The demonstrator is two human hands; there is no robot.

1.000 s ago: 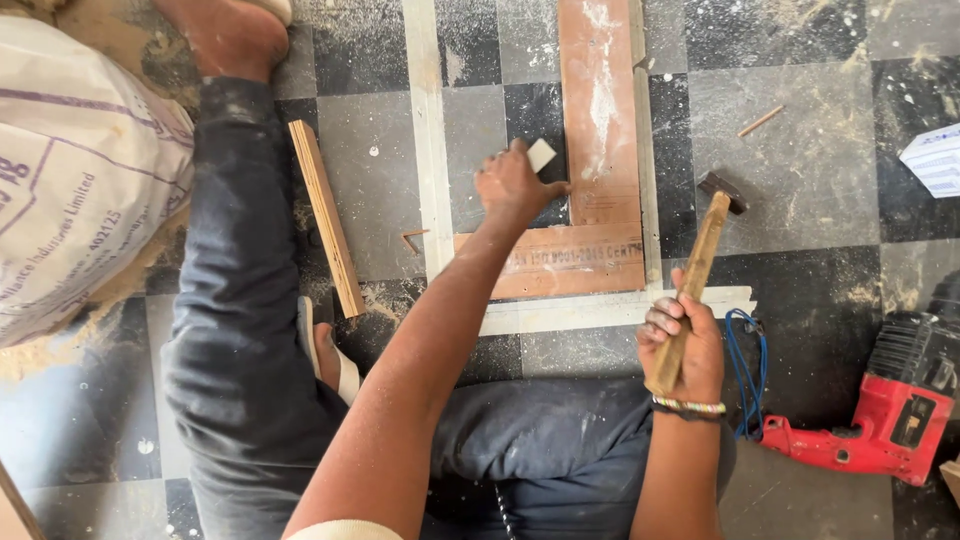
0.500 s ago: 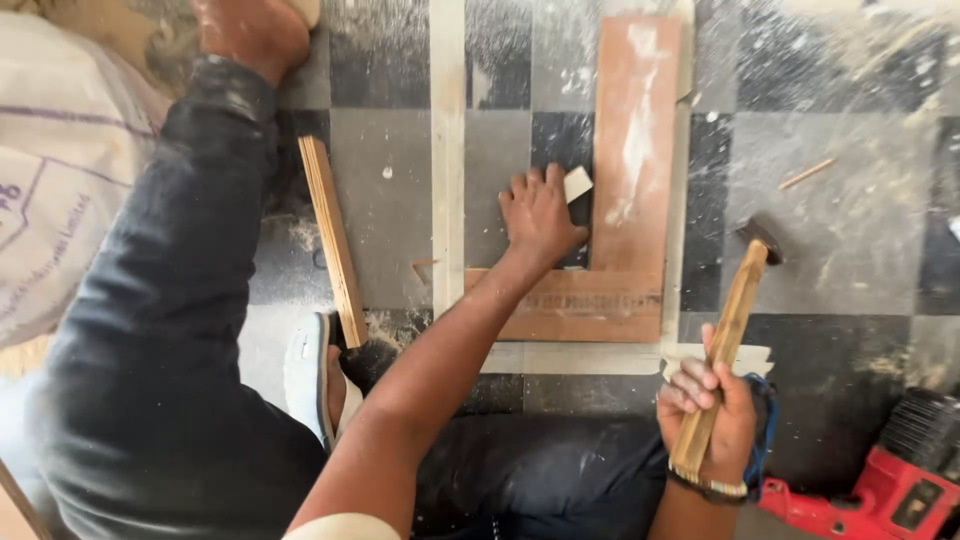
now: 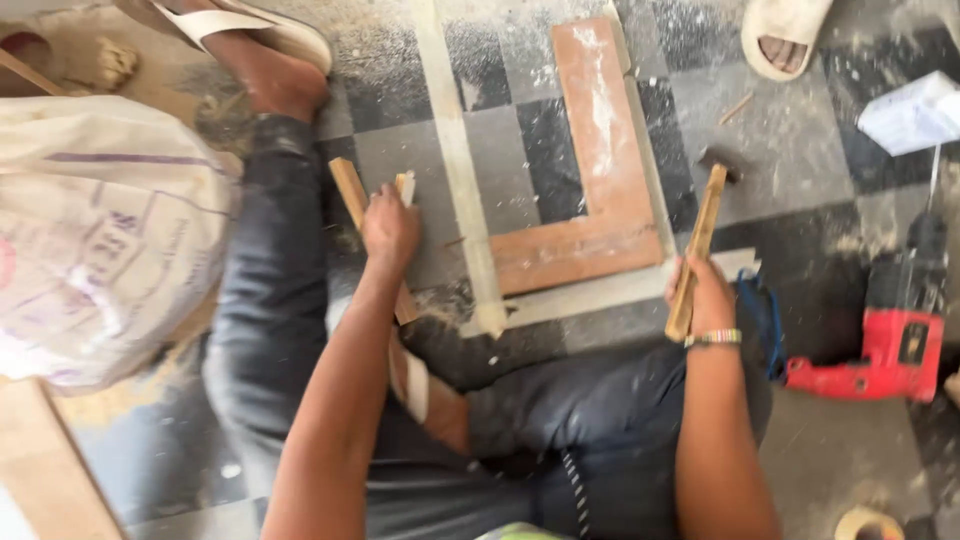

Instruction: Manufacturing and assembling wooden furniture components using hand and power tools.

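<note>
The left hand (image 3: 388, 228) sits left of centre in the frame, fingers curled around a small pale wood chip (image 3: 404, 187) whose tip pokes out above the knuckles. The hand rests just over a thin wood strip (image 3: 352, 195) that lies slanting on the checkered floor (image 3: 800, 150); whether the fingers also touch that strip cannot be told through the blur. The right hand (image 3: 704, 298), right of centre, is closed in a fist around the lower handle of a hammer (image 3: 700, 240), whose dark head points toward the upper right, off the floor and not over any piece.

Between the hands lie a pale batten (image 3: 462, 170) running down the middle of the frame and a brown L-shaped frame (image 3: 600, 200), which meet near the lower centre beside a second pale strip. A red drill (image 3: 900, 330) lies at the right edge, a sack (image 3: 110, 250) at the left, a sandal (image 3: 785, 35) at the top right.

The step looks like fetching a small piece while the hammer waits. The next move would seem to call for bringing the chip across to the frame and steadying it there, fingers clear, before the hammer comes into line above it.
</note>
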